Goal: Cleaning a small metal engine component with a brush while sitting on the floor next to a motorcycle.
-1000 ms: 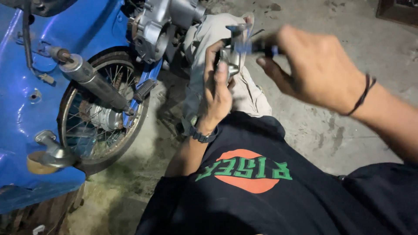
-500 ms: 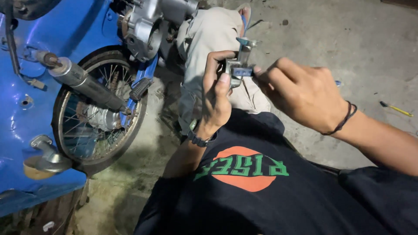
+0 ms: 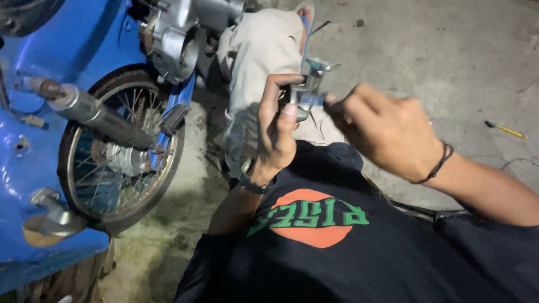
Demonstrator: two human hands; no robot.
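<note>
The person sits on the concrete floor (image 3: 460, 62) beside a blue motorcycle (image 3: 33, 134). The left hand (image 3: 276, 132) is raised in front of the chest, fingers curled and clamped around a small silver metal part (image 3: 306, 92), thumb pressed against its near face. Held this way, the part sits clear of the floor, at eye level under the light, braced against turning.

The right hand (image 3: 384, 129) comes in from the other side, fingers pinched together on a slim blue-handled tool (image 3: 313, 101) whose tip meets the metal part. The grip is close to the working end, which suggests fine control rather than force. Motion blur hides the tool's tip, so its kind cannot be told.

A wristwatch (image 3: 251, 178) sits on the left wrist and a dark cord bracelet (image 3: 435, 164) on the right. A bent knee in light trousers (image 3: 264, 50) lies behind the hands.

The motorcycle's spoked rear wheel (image 3: 120, 151), shock absorber (image 3: 98, 119) and engine casing (image 3: 179, 39) stand just left of the person, within arm's reach. A yellow-handled tool (image 3: 506, 130) lies on the floor well apart to the right, untouched.
</note>
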